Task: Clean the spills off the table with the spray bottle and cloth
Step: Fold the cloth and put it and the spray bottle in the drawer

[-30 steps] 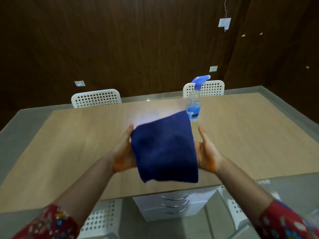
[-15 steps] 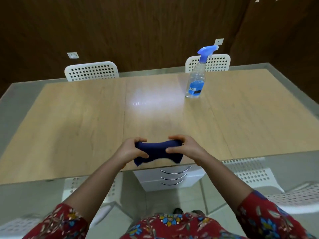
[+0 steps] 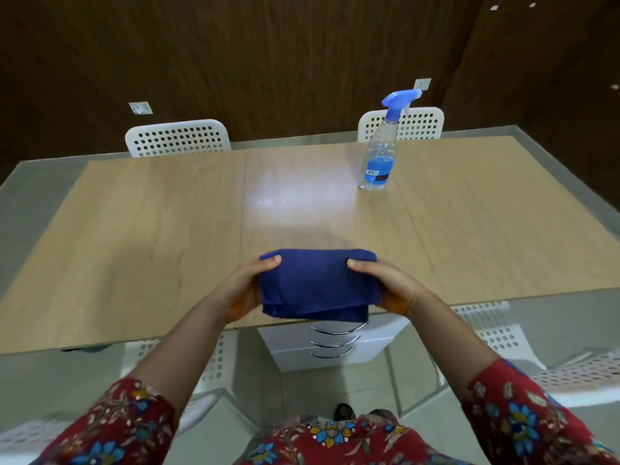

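Now both hands, left hand (image 3: 242, 294) and right hand (image 3: 392, 290), grip the folded cloth (image 3: 315, 285); the spray bottle (image 3: 382, 152) beyond the right hand looks next.

— Do we find any words to read here?
— No, none. We see a blue label (image 3: 380, 164) on the spray bottle (image 3: 382, 137), with a small white barcode (image 3: 371, 171) and a dark strip, but the print is too small for us.
— And the wall plates (image 3: 140, 108)?
— They are too blurred; we can read no letters on them.
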